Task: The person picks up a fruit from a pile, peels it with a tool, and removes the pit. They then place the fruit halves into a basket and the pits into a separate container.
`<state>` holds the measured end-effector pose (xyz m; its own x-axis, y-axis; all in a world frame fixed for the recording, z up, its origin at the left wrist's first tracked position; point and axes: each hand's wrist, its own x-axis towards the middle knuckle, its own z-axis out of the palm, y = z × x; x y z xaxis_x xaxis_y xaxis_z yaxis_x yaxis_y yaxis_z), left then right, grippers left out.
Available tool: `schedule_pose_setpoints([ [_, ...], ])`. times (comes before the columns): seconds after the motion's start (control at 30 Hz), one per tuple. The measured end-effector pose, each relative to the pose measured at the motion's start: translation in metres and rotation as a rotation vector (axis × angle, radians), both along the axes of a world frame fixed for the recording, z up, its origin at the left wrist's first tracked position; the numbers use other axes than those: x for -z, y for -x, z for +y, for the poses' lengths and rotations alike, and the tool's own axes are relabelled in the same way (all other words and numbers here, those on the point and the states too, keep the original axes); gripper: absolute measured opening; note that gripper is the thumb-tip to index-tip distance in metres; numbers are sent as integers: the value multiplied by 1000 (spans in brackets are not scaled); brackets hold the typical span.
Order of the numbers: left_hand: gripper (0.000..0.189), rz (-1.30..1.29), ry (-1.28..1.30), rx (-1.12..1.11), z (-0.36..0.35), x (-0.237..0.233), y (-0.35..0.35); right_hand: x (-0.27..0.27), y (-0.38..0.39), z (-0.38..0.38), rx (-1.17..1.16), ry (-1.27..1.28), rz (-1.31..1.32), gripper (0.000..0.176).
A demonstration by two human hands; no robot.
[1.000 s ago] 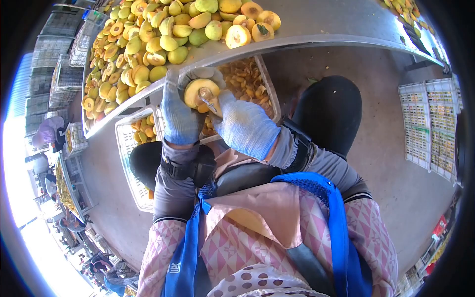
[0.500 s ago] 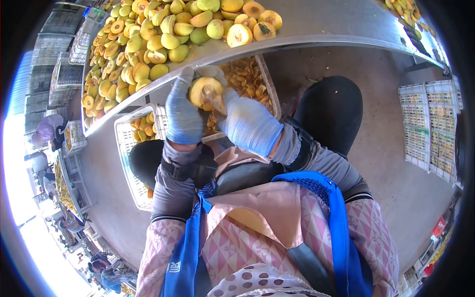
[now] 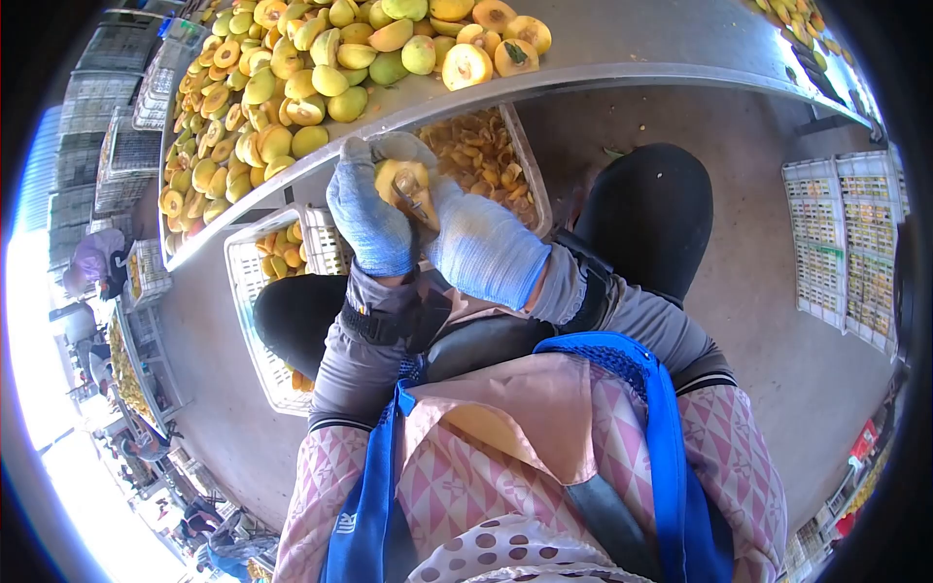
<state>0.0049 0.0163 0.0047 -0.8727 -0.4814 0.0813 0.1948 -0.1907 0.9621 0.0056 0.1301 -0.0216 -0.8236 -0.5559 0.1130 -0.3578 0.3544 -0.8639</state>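
Fruit half [image 3: 401, 178], now more covered by clasping left hand [image 3: 369, 222], meets tool [image 3: 415, 197] gripped in right hand [image 3: 483, 245].

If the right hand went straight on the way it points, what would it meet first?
The fruit half held in the left hand: the right hand points its tool up into it. Past that, probably the table edge, though depth is unclear.
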Motion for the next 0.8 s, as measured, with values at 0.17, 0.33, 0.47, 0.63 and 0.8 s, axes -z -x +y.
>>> schedule_pose_setpoints([
  [0.17,46,-62,68,32,-1,1,1,-3,-1,5,-2,-25,24,34],
  [0.33,47,-90,278,-48,0,4,-2,1,0,5,-2,-19,8,32],
  [0.47,48,6,211,-22,-6,6,0,30,-2,-11,-10,153,57,33],
  [0.63,48,15,143,-8,-6,10,2,1,3,1,-59,-52,-33,31],
  [0.8,45,-17,354,-70,-1,7,0,1,-3,3,-56,-45,-91,31],
])
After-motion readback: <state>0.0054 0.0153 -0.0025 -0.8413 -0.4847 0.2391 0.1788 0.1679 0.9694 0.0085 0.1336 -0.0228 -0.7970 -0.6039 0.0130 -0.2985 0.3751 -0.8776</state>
